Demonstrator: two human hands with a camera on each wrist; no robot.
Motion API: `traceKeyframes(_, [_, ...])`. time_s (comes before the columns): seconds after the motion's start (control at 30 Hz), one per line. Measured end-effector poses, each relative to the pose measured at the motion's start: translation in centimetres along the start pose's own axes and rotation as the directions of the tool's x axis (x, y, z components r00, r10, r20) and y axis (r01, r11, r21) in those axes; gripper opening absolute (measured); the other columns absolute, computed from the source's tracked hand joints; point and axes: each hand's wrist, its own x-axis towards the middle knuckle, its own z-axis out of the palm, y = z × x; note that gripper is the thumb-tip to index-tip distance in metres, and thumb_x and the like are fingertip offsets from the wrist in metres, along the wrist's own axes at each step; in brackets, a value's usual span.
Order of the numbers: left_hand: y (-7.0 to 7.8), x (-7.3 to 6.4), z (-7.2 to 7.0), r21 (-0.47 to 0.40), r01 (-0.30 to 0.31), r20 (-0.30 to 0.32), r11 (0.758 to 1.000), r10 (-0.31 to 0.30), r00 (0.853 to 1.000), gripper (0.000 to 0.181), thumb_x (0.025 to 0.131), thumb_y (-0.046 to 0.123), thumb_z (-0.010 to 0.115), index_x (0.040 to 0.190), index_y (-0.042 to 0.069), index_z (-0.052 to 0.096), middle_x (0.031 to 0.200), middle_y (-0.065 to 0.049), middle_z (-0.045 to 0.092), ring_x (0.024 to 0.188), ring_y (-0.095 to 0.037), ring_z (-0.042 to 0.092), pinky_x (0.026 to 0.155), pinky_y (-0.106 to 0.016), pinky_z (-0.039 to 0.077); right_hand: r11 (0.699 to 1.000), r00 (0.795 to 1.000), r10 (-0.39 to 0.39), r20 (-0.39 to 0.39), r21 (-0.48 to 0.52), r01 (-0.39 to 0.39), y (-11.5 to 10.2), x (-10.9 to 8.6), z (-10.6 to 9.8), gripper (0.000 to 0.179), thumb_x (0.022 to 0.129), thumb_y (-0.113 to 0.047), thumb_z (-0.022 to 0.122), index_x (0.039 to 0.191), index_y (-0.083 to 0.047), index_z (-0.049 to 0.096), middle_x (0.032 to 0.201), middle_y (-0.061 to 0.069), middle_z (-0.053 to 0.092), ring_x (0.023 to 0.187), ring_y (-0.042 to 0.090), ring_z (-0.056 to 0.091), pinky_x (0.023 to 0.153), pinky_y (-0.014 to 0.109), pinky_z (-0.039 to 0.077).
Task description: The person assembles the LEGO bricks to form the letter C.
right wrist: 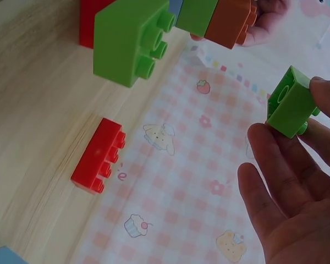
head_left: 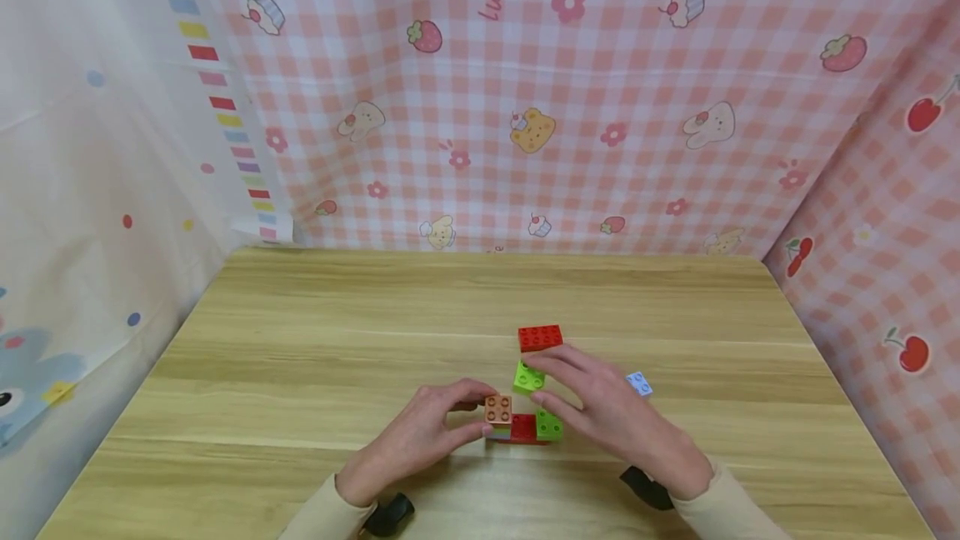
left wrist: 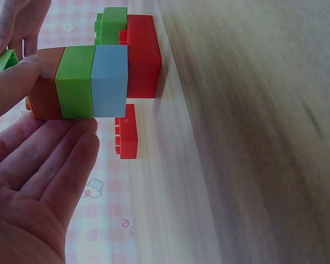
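A red brick (head_left: 523, 427) on the table bears a stack at its left end and a green brick (head_left: 549, 425) at its right end. From bottom to top, the stack has a light blue brick (left wrist: 110, 81), a green brick (left wrist: 75, 82) and a brown brick (left wrist: 47, 82). My left hand (head_left: 420, 436) pinches the brown brick between thumb and fingers. Above and behind this build, my right hand (head_left: 607, 411) holds a loose green brick (right wrist: 292, 104) by thumb and fingertips, its hollow underside partly visible in the right wrist view.
A red brick (head_left: 540, 337) lies on the wooden table (head_left: 337, 315) beyond the right hand. To that hand's right is a light blue brick (head_left: 639, 383). A pink checked curtain (head_left: 465, 90) hangs along the table's far edge, with other curtains at both sides.
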Motion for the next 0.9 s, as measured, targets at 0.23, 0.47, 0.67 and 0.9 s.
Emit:
traceKeyframes(0.23, [-0.1,0.0,0.0,-0.016,-0.009,-0.007,1.000,0.009,1.000,0.034,0.101,0.027,0.070,0.129,0.008,0.066,0.125,-0.003,0.072,0.114,-0.021,0.069,0.099,-0.034,0.056,0.999,0.999,-0.035,0.004,0.007,0.035,-0.3,0.3,0.4,0.041,0.100,-0.029,0.071,0.135,-0.008,0.066,0.132,0.004,0.067,0.116,0.019,0.067,0.093,0.037,0.059])
traceKeyframes(0.47, [-0.1,0.0,0.1,-0.014,-0.030,-0.020,0.999,0.030,0.999,0.034,0.100,0.026,0.071,0.129,0.008,0.067,0.127,-0.005,0.072,0.114,-0.021,0.069,0.098,-0.035,0.057,0.999,0.999,-0.048,0.023,0.005,0.048,-0.4,0.4,0.9,0.042,0.095,-0.025,0.077,0.133,-0.009,0.067,0.132,0.002,0.067,0.116,0.019,0.067,0.092,0.038,0.060])
traceKeyframes(0.67, [-0.1,0.0,0.1,-0.016,-0.034,-0.020,0.999,0.034,0.999,0.036,0.100,0.027,0.071,0.130,0.008,0.066,0.128,-0.005,0.071,0.115,-0.020,0.069,0.098,-0.036,0.057,0.998,0.997,-0.068,0.025,0.006,0.068,-0.7,0.5,1.2,0.037,0.098,-0.027,0.074,0.130,-0.010,0.069,0.130,0.001,0.068,0.116,0.017,0.067,0.093,0.036,0.059])
traceKeyframes(0.9, [-0.2,0.0,0.1,-0.039,-0.025,-0.018,0.999,0.024,1.000,0.037,0.099,0.025,0.073,0.130,0.007,0.066,0.128,-0.006,0.071,0.115,-0.019,0.068,0.099,-0.035,0.056,0.996,0.996,-0.087,0.031,0.019,0.087,-0.9,0.6,1.6,0.034,0.098,-0.029,0.073,0.126,-0.010,0.071,0.126,0.001,0.070,0.116,0.017,0.067,0.095,0.037,0.059])
